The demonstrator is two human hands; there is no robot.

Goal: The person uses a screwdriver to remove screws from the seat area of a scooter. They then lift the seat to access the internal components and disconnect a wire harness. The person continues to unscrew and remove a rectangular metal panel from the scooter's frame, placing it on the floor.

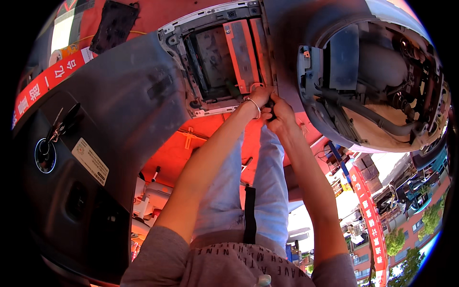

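Note:
A metal frame (pixel 171 42) surrounds a dark compartment (pixel 210 60). Inside its right part lies a long flat block (pixel 243 52), grey with reddish-orange edges. At the block's lower end, my left hand (pixel 259 97) is closed, with its fingers by a thin pale loop, perhaps a wire. What it holds is hidden. A light bracelet (pixel 252 106) circles that wrist. My right hand (pixel 282 115) is right beside the left, fingers curled around something small and dark (pixel 270 109) whose kind I cannot make out. Both hands are at the frame's near right corner.
To the right gapes a round opening (pixel 382 52) with hoses and metal parts inside. A dark panel (pixel 114 95) on the left bears a pale label (pixel 90 161) and keys (pixel 60 126). A black flat piece (pixel 114 26) lies on the red ground beyond.

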